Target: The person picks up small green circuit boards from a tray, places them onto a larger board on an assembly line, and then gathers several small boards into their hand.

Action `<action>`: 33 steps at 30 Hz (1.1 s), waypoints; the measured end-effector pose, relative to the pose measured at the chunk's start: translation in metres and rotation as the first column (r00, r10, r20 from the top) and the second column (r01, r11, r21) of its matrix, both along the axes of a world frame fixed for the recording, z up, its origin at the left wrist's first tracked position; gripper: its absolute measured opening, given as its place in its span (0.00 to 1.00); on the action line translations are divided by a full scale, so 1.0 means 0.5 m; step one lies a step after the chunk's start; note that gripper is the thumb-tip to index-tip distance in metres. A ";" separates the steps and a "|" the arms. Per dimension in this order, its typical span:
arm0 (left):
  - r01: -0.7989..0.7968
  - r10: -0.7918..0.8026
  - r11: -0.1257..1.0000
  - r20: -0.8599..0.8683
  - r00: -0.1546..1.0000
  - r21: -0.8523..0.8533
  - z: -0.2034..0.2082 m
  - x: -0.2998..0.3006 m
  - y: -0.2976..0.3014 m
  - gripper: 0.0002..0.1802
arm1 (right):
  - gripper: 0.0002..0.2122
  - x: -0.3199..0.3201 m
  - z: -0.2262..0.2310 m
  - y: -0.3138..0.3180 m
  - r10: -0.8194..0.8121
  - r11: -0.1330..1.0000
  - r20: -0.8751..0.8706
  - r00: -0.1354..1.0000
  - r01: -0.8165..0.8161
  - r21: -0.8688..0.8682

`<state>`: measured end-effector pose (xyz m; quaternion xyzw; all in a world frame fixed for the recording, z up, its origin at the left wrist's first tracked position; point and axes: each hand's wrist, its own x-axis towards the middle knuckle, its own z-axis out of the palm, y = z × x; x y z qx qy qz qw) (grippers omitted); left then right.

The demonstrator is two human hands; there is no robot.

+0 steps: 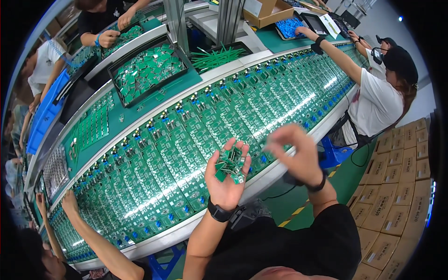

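A loose pile of small green circuit boards [229,164] lies in my left hand [225,189], which is cupped palm up over the near side of the line. To its right, my right hand [298,156] hangs in the air above the near rail, smeared by motion. Its thumb and fingertips come together in a pinch; something small may be between them, too blurred to make out. Beneath both hands runs a long row of large green circuit board panels [158,182], with blue parts along the near edge and black and white parts along the far edge.
Beyond the far rail stands a black tray [112,77] heaped with small boards, beside green strips [219,58]. Co-workers reach in at the left [100,238], far left [109,39] and right [340,58]. Cardboard boxes [389,186] are stacked at the right. Blue stools [333,154] stand below.
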<state>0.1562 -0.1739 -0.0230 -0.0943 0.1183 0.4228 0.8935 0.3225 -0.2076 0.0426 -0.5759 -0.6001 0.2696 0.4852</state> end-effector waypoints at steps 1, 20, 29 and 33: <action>-0.002 0.002 1.000 -0.002 1.000 0.005 0.003 -0.002 0.001 0.22 | 0.07 0.034 0.007 0.027 -0.089 0.995 0.030 0.996 0.088 0.042; -0.018 0.015 0.999 -0.081 0.997 -0.047 0.010 0.017 0.001 0.19 | 0.04 0.573 -0.273 0.390 -0.452 0.868 0.644 0.617 0.472 0.156; -0.026 0.022 0.999 -0.114 0.993 -0.035 0.012 0.020 0.002 0.19 | 0.05 0.573 -0.275 0.395 -0.454 0.875 0.561 0.692 0.465 0.135; -0.021 0.018 0.999 -0.109 0.994 -0.029 0.011 0.023 0.002 0.19 | 0.05 0.578 -0.278 0.397 -0.451 0.872 0.588 0.672 0.471 0.132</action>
